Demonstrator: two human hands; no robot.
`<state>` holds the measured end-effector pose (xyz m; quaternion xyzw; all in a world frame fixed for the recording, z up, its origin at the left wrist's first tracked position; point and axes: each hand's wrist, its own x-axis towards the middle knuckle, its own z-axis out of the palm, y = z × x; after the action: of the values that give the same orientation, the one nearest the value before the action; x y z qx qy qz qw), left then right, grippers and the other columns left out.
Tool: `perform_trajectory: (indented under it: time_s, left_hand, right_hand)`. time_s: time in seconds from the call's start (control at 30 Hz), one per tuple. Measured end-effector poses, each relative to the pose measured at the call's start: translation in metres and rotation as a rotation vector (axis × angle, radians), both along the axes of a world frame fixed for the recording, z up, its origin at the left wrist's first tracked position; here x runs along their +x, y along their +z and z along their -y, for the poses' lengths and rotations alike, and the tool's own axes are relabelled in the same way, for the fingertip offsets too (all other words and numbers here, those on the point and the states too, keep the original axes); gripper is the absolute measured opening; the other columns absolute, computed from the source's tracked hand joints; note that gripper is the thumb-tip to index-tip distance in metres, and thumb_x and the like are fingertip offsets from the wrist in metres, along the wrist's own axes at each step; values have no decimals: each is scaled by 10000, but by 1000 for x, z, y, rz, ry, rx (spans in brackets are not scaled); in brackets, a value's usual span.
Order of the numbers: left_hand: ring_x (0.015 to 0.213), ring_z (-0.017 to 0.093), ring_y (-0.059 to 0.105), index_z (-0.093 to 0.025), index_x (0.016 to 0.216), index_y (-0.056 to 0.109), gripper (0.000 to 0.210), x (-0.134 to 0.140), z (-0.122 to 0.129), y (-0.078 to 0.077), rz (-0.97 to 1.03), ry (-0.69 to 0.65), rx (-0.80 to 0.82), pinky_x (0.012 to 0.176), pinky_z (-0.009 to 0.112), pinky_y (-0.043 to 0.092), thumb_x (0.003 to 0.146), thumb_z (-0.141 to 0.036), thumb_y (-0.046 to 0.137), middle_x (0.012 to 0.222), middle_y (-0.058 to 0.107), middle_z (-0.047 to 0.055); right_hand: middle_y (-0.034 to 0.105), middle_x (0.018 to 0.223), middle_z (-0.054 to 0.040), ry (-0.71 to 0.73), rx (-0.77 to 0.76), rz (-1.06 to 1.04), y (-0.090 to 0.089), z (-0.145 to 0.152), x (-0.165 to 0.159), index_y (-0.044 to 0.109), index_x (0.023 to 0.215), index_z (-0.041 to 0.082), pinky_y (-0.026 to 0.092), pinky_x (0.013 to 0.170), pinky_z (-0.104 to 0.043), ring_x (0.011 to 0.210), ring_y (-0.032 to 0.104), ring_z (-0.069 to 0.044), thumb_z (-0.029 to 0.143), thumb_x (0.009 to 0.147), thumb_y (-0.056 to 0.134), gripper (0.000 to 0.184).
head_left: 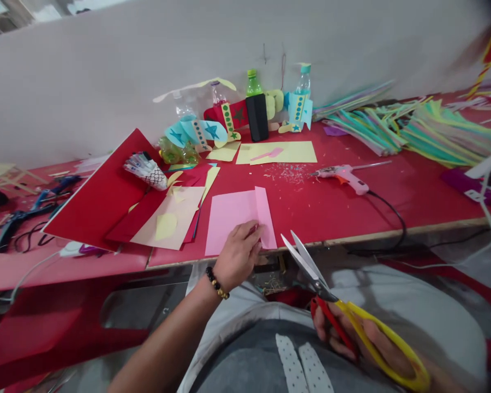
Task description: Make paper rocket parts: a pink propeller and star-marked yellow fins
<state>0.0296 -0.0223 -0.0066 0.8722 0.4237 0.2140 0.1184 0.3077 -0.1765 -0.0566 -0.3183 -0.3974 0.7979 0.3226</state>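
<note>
A sheet of pink paper (231, 213) lies at the table's front edge, with a narrow flap folded over along its right side. My left hand (239, 254), with a beaded bracelet at the wrist, has its fingers curled at this flap, gripping the paper near the lower edge. Over my lap, my right hand (376, 338) holds a pair of scissors (317, 281) by the red and yellow handles. The blades are spread apart and point up toward the paper's lower right corner, not touching it.
A pink glue gun (346, 177) lies right of the paper among scraps. Left are a red board (102, 196), a pen holder (147, 172) and cream sheets (175, 218). Decorated bottles (253, 84) and a black box (257, 117) stand behind. Pastel strips (393, 128) cover the back right.
</note>
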Motion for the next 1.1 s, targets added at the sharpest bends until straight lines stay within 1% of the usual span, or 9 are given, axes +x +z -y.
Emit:
perform_trajectory:
  time_s: [0.1,0.2,0.33,0.47,0.6,0.77,0.9,1.0,1.1]
  left_hand:
    - [1256,239,466,-157,1336,546,389,8,-2,-2,18,35,8,1080,427,418,963,-159,436,1376,512,123]
    - [1259,243,463,-143,1319,559,379,18,-4,-3,36,82,18,1084,424,416,968,-153,417,1398,504,125]
    - [1259,255,457,-108,1338,539,403,26,-4,-3,15,98,25,1078,439,417,962,-132,397,1454,456,140]
    - [1259,254,459,-115,1356,523,431,27,-4,-5,-7,97,43,1067,457,418,948,-103,384,1465,441,153]
    - [1245,256,464,-136,1358,528,450,27,-3,-5,-35,98,44,1057,462,415,934,-79,389,1469,437,144]
    - [1208,266,471,-150,1367,530,433,26,-1,-3,-69,82,34,1023,455,424,957,-124,395,1515,380,130]
    - [1242,255,456,-177,1360,535,411,23,0,-3,-49,31,14,1031,455,415,979,-160,382,1499,425,83]
    - [1275,238,450,-182,1357,533,403,21,0,-3,-39,-28,23,1058,457,393,982,-165,386,1461,479,75]
    - [1278,243,446,-203,1363,528,402,19,2,-3,-56,-53,33,1063,466,384,977,-192,415,1454,487,71]
  right_hand:
    - [575,961,-91,64,-27,53,1,0,7,616,1081,260,284,537,-290,561,377,-108,720,880,274,607]
    - [584,925,-82,103,-60,59,2,1,11,623,1055,250,270,507,-280,527,372,-99,754,855,279,642]
    - [594,895,-80,47,-111,70,-1,3,5,642,1010,253,240,470,-280,509,376,-109,729,873,262,624]
    - [585,839,-83,-6,-137,14,-1,1,-6,660,943,224,213,399,-250,459,352,-95,750,867,214,694]
    - [572,820,-77,-15,-158,-22,5,-4,-15,663,910,193,246,364,-233,430,351,-76,762,865,174,751]
    - [492,653,-30,-1,-218,-122,9,-11,-22,661,899,162,274,376,-224,407,319,-70,825,813,81,886]
    - [538,815,-68,14,-341,-285,9,-18,-27,646,931,152,322,386,-224,447,375,-66,878,760,153,894]
    - [540,823,-74,-10,-387,-365,12,-21,-33,647,944,139,326,384,-226,443,391,-66,879,758,150,911]
    - [546,826,-78,-28,-382,-389,17,-22,-39,653,942,136,314,376,-229,429,391,-68,887,747,110,947]
